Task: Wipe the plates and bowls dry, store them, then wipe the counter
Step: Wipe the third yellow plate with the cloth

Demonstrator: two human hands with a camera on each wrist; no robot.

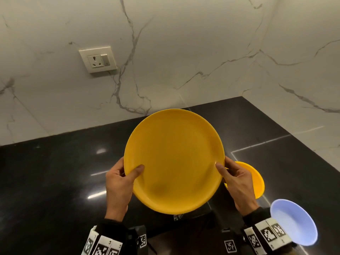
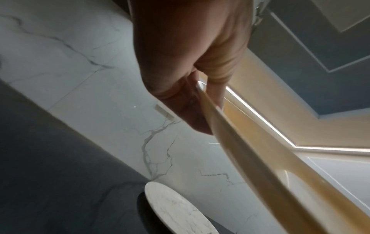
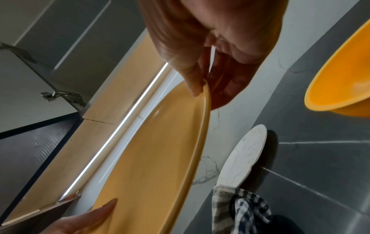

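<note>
two hands, left grip (image 1: 120, 178) and right grip (image 1: 236, 178), pinching glossy yellow plate (image 1: 174, 159)

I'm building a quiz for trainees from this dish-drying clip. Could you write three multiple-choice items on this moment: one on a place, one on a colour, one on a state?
1. Where is the small yellow bowl?
A. On the dark counter, past the right hand
B. Stacked on the big plate
C. By the wall socket

2. What colour is the shallow bowl at the lower right of the head view?
A. Green
B. Pale blue
C. Red

3. How is the large yellow plate held?
A. Lying flat on the counter
B. By one hand only
C. Lifted, with the left hand and right hand gripping opposite edges

Answers: 1 A, it sits on the counter behind the right hand; 2 B, it looks pale blue; 3 C, thumbs lie on the plate's face with fingers behind the rim.
</note>
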